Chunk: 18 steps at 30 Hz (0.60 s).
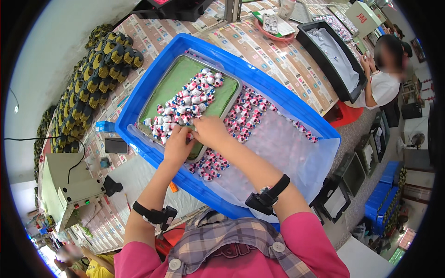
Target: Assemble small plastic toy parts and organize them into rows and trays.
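Both my hands work over a metal-rimmed tray with a green bottom (163, 97), which rests inside a large blue plastic bin (123, 121). A pile of small white, pink and blue figurines (192, 98) lies in that tray. My left hand (177, 144) is closed in a pinch at the pile's near end. Beside it, my right hand (209, 131) is closed too, its fingertips almost meeting the left ones. What the fingers hold is hidden. More figurines (245, 113) stand in rows on a thin white sheet (282, 150) lining the bin's right part.
Yellow-and-black parts (95, 83) are heaped at the left. A pale green machine (69, 185), a phone (116, 145) and a small blue box (105, 126) sit left of the bin. At the right is a black tray (331, 58), with a co-worker (384, 78) beyond.
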Motion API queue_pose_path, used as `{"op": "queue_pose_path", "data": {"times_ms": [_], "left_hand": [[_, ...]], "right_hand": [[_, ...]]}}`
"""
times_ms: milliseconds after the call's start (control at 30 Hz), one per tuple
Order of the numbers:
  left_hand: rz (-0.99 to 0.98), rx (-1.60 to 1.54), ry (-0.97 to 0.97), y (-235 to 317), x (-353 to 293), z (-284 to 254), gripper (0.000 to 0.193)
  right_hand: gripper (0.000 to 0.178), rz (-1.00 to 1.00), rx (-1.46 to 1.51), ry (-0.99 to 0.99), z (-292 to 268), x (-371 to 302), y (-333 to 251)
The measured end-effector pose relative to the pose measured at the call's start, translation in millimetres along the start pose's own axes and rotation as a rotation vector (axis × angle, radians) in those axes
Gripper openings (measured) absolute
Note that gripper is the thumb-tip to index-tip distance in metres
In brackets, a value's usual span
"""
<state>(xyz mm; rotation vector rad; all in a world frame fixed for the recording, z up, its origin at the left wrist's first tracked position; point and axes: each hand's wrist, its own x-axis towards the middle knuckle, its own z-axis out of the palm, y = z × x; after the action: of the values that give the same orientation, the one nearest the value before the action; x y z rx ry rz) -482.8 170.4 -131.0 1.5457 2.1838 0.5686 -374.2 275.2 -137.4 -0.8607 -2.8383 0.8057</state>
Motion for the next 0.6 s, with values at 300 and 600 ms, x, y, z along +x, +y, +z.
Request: {"op": "queue_pose_path", "data": {"times_ms": [300,600], "left_hand": [[-0.019,0.186,-0.065,6,-2,3,0.029],[0.082,0.173,-0.051,3,-4,2,0.027]], "right_hand": [[0.02,-0.127,-0.008,0.425,19,-9,17],[0.011,-0.259,-0.152,0.323,18,-13,18]]}}
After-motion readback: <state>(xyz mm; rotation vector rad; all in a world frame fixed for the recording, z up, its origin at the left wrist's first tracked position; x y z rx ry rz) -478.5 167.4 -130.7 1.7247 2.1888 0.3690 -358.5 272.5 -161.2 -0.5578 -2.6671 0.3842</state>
